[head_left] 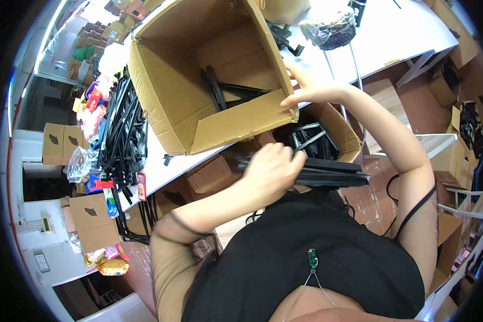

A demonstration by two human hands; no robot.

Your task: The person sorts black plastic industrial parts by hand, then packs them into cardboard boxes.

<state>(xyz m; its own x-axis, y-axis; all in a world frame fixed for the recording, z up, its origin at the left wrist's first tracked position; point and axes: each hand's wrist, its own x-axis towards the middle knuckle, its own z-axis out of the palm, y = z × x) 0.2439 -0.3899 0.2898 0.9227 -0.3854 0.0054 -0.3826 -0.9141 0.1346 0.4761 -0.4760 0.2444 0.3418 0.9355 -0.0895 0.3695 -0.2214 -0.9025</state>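
Note:
A large open cardboard box (163, 102) rests tilted on the white table, its opening toward me. A few black bars (214, 88) lie inside it. My right hand (305, 88) grips the box's right edge near a front corner, thumb over the flap. Close to my body, my left hand (273, 169) is closed around a bundle of long black bars (335, 176), held roughly level. Just beyond that bundle stands a second, lower cardboard box (349, 137), with black bars and a silvery-edged piece in it.
Left of the big box, a heap of black bars (122, 129) covers the table, some hanging over its edge. A plastic-wrapped dark basket (331, 31) and black parts (285, 38) sit on the table (397, 27) at the back. More cartons (94, 222) stand around.

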